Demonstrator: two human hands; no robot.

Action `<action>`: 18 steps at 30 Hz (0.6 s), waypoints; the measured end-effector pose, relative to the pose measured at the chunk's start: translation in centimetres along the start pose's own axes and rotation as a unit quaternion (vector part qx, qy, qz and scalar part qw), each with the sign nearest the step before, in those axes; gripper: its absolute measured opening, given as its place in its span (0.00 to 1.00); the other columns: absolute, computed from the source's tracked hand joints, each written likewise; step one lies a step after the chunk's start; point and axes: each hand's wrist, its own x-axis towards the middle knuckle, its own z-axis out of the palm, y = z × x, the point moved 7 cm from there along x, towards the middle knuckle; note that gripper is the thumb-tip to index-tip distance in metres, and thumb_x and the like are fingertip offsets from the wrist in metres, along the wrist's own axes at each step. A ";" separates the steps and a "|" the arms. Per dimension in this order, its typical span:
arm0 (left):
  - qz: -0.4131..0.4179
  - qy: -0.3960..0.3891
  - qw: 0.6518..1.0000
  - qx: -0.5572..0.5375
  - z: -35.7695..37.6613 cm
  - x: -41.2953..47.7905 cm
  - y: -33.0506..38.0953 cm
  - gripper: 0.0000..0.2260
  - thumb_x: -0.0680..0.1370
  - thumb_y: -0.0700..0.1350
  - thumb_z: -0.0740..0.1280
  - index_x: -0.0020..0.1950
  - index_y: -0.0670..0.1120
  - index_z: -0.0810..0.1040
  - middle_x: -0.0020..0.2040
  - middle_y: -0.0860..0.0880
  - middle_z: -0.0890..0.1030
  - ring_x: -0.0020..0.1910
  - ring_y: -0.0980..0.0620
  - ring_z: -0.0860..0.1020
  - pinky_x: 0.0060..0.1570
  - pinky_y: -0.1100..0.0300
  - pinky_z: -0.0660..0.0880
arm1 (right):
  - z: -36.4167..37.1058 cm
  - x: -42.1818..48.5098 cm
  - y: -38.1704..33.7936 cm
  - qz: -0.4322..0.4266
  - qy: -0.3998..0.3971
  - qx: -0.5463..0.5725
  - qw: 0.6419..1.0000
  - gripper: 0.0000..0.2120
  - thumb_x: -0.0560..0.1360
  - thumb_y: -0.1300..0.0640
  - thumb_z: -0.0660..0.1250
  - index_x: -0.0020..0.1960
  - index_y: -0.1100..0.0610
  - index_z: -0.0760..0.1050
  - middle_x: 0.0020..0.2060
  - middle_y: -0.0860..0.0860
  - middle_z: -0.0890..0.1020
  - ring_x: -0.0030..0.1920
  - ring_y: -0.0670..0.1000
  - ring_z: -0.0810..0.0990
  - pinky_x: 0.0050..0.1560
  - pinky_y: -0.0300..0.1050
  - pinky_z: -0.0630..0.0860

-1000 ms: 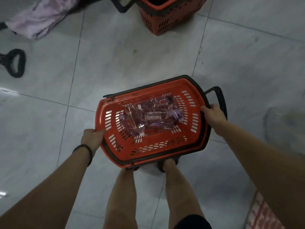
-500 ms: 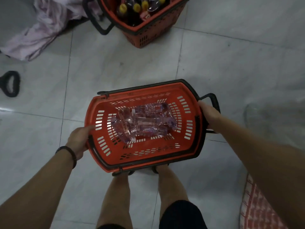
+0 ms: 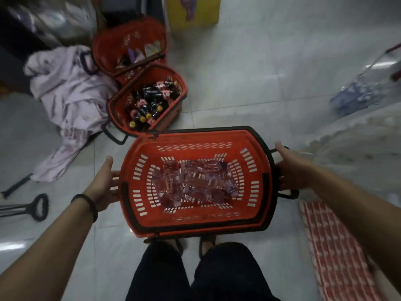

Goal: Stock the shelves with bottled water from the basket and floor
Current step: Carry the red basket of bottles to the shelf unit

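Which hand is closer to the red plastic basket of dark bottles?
Left. The left hand sits just this side of the red plastic basket of dark bottles; the right hand is far off right, beyond the carried red water-bottle basket.

**View lifts, grip shifts on the basket**

The basket [image 3: 195, 222] of water bottles [image 3: 193, 183] now fills the lower centre of the frame, larger than before. The left hand [image 3: 103, 185] no longer curls over the rim; its fingers lie straight against the left end, thumb up. The right hand [image 3: 293, 168] now wraps the black side handle.

More floor appears above: the basket of dark bottles [image 3: 173, 115] is whole at upper left, with a 3rd basket [image 3: 104, 48] and a yellow box [image 3: 193, 11] behind it. A wrapped pack [image 3: 364, 90] enters at the right edge. Black shorts [image 3: 195, 274] now cover the legs at the bottom.
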 end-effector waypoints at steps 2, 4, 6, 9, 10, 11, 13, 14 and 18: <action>0.005 -0.024 1.000 -0.002 1.1 -1.2 3.9 0.36 0.80 0.75 0.51 0.58 0.44 0.79 0.58 0.39 0.83 0.59 0.37 0.80 0.66 0.36 0.75 | -2.7 -2.6 -1.2 -0.005 -0.001 0.009 1.000 0.61 0.70 0.14 0.46 0.63 0.70 0.79 0.54 0.63 0.86 0.56 0.62 0.83 0.53 0.52 0.79; 0.016 -0.040 0.999 0.004 2.3 -1.8 7.8 0.41 0.77 0.78 0.54 0.61 0.43 0.79 0.59 0.39 0.83 0.60 0.37 0.81 0.65 0.37 0.76 | -5.3 -4.3 -1.9 -0.007 0.012 0.038 0.999 0.63 0.69 0.14 0.47 0.65 0.71 0.79 0.54 0.64 0.86 0.59 0.63 0.83 0.58 0.53 0.78; 0.039 -0.059 0.997 0.021 3.9 -2.1 12.0 0.43 0.75 0.80 0.55 0.61 0.42 0.80 0.57 0.39 0.84 0.58 0.38 0.81 0.62 0.39 0.77 | -7.5 -5.8 -2.8 -0.009 0.020 0.073 0.997 0.62 0.69 0.14 0.48 0.66 0.71 0.78 0.55 0.65 0.86 0.61 0.65 0.82 0.61 0.57 0.78; 0.074 -0.086 0.991 0.064 6.6 -2.8 18.0 0.41 0.77 0.79 0.53 0.55 0.43 0.81 0.51 0.41 0.84 0.50 0.41 0.81 0.55 0.45 0.77 | -9.7 -8.1 -3.5 -0.010 0.039 0.151 0.988 0.60 0.71 0.16 0.49 0.66 0.72 0.77 0.55 0.67 0.85 0.64 0.67 0.80 0.74 0.62 0.71; 0.083 -0.099 0.988 0.080 7.6 -2.9 20.1 0.40 0.77 0.78 0.52 0.53 0.43 0.82 0.49 0.41 0.85 0.48 0.42 0.81 0.52 0.47 0.77 | -10.3 -8.7 -3.8 -0.009 0.045 0.175 0.984 0.59 0.72 0.17 0.50 0.66 0.72 0.76 0.57 0.67 0.85 0.65 0.67 0.80 0.76 0.63 0.69; 0.092 -0.112 0.985 0.096 8.7 -3.1 22.2 0.39 0.78 0.77 0.52 0.52 0.44 0.82 0.48 0.42 0.85 0.47 0.42 0.81 0.50 0.49 0.77 | -11.0 -9.3 -3.9 -0.012 0.055 0.196 0.979 0.58 0.72 0.17 0.51 0.67 0.72 0.76 0.59 0.67 0.84 0.66 0.67 0.79 0.77 0.63 0.68; 0.104 -0.144 0.977 0.121 11.0 -3.2 25.9 0.38 0.78 0.77 0.53 0.52 0.43 0.83 0.48 0.43 0.84 0.48 0.43 0.80 0.50 0.50 0.76 | -12.3 -10.8 -4.2 -0.016 0.073 0.225 0.971 0.58 0.73 0.18 0.51 0.67 0.72 0.76 0.62 0.67 0.83 0.66 0.66 0.79 0.76 0.62 0.69; 0.110 -0.158 0.972 0.132 12.2 -3.2 27.9 0.39 0.78 0.77 0.53 0.53 0.43 0.83 0.47 0.43 0.84 0.47 0.43 0.80 0.48 0.51 0.75 | -13.2 -11.4 -4.6 -0.022 0.077 0.243 0.967 0.57 0.73 0.18 0.51 0.66 0.72 0.76 0.60 0.67 0.83 0.65 0.66 0.80 0.74 0.61 0.71; 0.130 -0.197 0.954 0.182 17.7 -2.4 35.9 0.37 0.78 0.77 0.53 0.40 0.45 0.80 0.33 0.46 0.78 0.31 0.48 0.74 0.35 0.57 0.67 | -16.7 -12.8 -5.9 -0.032 0.114 0.294 0.948 0.54 0.75 0.19 0.51 0.64 0.71 0.77 0.54 0.66 0.85 0.59 0.66 0.82 0.62 0.58 0.77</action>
